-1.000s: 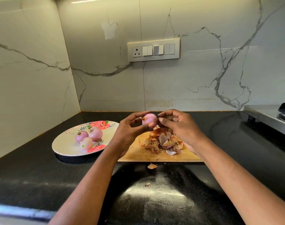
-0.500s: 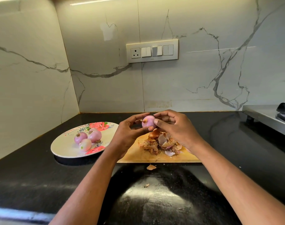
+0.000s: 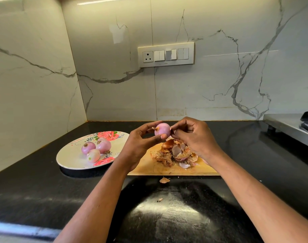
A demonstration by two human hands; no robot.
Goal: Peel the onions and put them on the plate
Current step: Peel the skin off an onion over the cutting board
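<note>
left hand (image 3: 141,142) grips onion (image 3: 162,129) | right hand (image 3: 193,137) pinches its skin | above cutting board (image 3: 149,168) | three onions on plate (image 3: 69,160)

Four onions: three peeled onions (image 3: 96,149) on one flowered plate (image 3: 70,158), one onion (image 3: 162,130) held up; two hands; one cutting board (image 3: 149,168); one heap of skins (image 3: 174,152); two loose skin scraps (image 3: 164,180) on the table (image 3: 35,190); one switch panel (image 3: 165,54)
</note>
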